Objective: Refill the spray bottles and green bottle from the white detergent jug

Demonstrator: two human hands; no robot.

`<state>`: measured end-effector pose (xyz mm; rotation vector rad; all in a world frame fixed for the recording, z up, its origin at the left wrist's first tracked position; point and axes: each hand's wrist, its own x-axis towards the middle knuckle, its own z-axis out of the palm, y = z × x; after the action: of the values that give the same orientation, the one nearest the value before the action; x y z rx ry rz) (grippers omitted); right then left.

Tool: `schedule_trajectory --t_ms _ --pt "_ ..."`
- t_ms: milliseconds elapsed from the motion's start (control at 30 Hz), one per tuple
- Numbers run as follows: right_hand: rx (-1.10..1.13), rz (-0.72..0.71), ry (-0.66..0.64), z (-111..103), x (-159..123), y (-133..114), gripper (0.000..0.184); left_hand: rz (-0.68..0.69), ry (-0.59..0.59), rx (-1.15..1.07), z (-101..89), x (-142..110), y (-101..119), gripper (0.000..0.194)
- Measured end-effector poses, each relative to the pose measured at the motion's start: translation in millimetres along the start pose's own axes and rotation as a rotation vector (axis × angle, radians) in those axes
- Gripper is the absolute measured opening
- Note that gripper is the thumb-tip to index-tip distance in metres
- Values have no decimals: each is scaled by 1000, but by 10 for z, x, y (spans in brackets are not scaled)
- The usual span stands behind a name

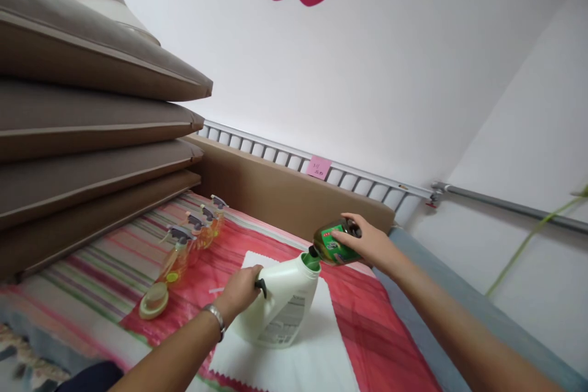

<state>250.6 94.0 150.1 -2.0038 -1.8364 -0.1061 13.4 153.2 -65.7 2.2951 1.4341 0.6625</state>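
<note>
A big white plastic jug (pixel 280 303) stands on a white cloth (pixel 316 361), leaning a little to the left. My left hand (pixel 241 291) is closed round its handle, and a metal watch sits on that wrist. My right hand (pixel 370 242) grips a small green-labelled bottle (pixel 333 246), tipped over so its dark spout rests at the jug's green mouth (pixel 311 260). I cannot make out any liquid passing between them.
Several spray bottles of yellow liquid (pixel 193 239) stand in a row on the red striped cover (pixel 367 318), with a pale round lid (pixel 154 301) beside them. Stacked brown cushions (pixel 92 135) fill the left. A brown board (pixel 285 193) and white rail run behind.
</note>
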Motion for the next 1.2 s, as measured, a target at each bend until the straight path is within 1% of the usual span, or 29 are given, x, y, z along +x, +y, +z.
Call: schedule_trajectory --t_ms 67,167,367,467,600,633,700,800,900,967,1000,1033,1133,1167,1200 --pt "31 28 13 -3 -7 46 68 -1 -3 -9 1 5 2 25" --pt "52 21 3 -8 -39 59 68 -8 -12 -16 2 14 11 26" --pt "1 -88 8 -23 -96 -37 67 -20 -20 -27 -3 3 16 25" --pt "12 -100 30 -48 -129 -55 67 -18 -18 -33 3 -5 10 26" --pt "65 -96 25 -62 -156 6 68 -12 -11 -49 16 9 -15 25" --pt "134 -68 33 -56 -159 32 68 -12 -10 -55 18 17 -26 25" --pt "352 28 60 -27 -170 89 67 -11 -13 -73 18 37 -57 28" --pt "647 186 55 79 -233 180 71 -4 -21 -121 18 70 -114 33" --pt "836 299 45 281 -402 289 69 4 -25 -199 26 94 -156 40" --pt "983 367 29 474 -582 376 62 0 -22 -264 32 93 -170 44" --pt "1099 409 3 588 -687 421 59 -5 -17 -299 30 85 -178 46" --pt "1246 455 -30 709 -799 464 55 -12 -9 -335 24 73 -188 47" --pt "1913 628 -192 1088 -1143 542 46 -43 32 -446 -42 7 -247 49" --pt "2076 671 -241 1208 -1250 543 47 -57 49 -482 -77 -25 -271 49" --pt "2187 702 -282 1322 -1351 529 50 -75 68 -517 -113 -65 -289 50"
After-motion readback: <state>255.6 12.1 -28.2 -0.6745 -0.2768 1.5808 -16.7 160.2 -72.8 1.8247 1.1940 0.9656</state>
